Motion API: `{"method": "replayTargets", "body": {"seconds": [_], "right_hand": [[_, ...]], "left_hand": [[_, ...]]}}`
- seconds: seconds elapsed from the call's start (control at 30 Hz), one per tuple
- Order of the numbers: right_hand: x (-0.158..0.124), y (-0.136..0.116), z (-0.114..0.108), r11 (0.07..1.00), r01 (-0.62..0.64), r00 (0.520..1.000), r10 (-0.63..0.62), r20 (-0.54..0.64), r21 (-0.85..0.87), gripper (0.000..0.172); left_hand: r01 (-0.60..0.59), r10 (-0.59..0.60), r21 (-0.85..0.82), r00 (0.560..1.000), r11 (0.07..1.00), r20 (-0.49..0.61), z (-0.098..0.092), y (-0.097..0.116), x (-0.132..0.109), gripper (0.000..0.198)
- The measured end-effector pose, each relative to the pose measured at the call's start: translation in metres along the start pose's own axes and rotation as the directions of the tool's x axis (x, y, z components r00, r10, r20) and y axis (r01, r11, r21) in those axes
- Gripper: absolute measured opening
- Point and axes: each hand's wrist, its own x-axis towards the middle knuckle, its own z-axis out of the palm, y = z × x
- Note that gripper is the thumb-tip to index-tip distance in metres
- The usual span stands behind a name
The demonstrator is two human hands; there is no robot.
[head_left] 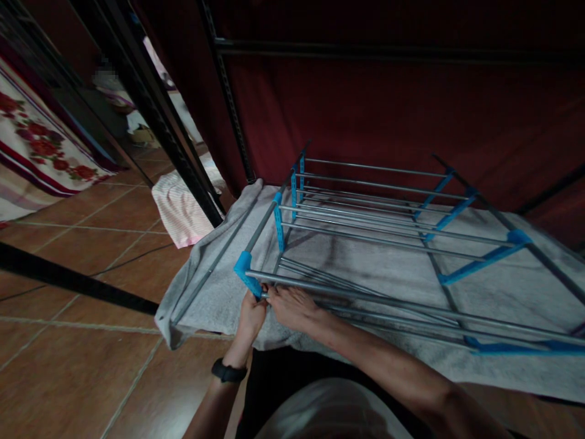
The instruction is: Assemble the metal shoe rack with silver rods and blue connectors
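A rack of grey metal tubes point(347, 233) joined by blue plastic connectors lies on its side on a grey blanket point(219, 305). At its near left corner, my left hand point(253, 314) is closed around the lower end of a blue connector point(247, 274). Right beside it, the fingers of my right hand point(292, 306) are closed on the end of a metal tube, where it meets that connector. The long front tube point(365, 296) passes just above my right hand. My fingertips and the joint itself are partly hidden.
Loose thin tubes point(329, 275) lie on the blanket inside the rack. One more rod point(210, 271) lies along the blanket's left end. Black metal posts point(159, 122) and a dark red curtain point(388, 110) stand behind. A striped cloth point(178, 204) hangs near the tiled floor point(91, 268).
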Motion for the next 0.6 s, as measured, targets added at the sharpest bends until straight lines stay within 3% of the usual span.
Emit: {"method": "replayTargets", "body": {"seconds": [0.27, 0.37, 0.47, 0.6], "right_hand": [[0.002, -0.003, 0.0, 1.0, 0.002, 1.0, -0.002, -0.018, 0.01, 0.038], [-0.003, -0.005, 0.001, 1.0, 0.002, 0.994, -0.004, -0.105, -0.02, 0.04], [-0.021, -0.003, -0.005, 0.999, 0.041, 0.965, -0.048, -0.26, -0.03, 0.041], [-0.073, 0.017, -0.004, 0.986, 0.157, 0.912, -0.166, -0.375, -0.057, 0.035]], "left_hand": [[0.033, -0.032, -0.036, 0.999, 0.999, 0.009, 0.002, 0.003, -0.002, 0.019], [0.036, -0.036, 0.002, 0.999, 0.999, 0.031, 0.001, 0.008, -0.001, 0.021], [0.061, -0.064, 0.081, 0.997, 0.995, 0.038, -0.005, 0.011, -0.001, 0.032], [0.117, -0.13, 0.18, 0.99, 0.977, 0.063, -0.015, -0.001, 0.005, 0.051]]}}
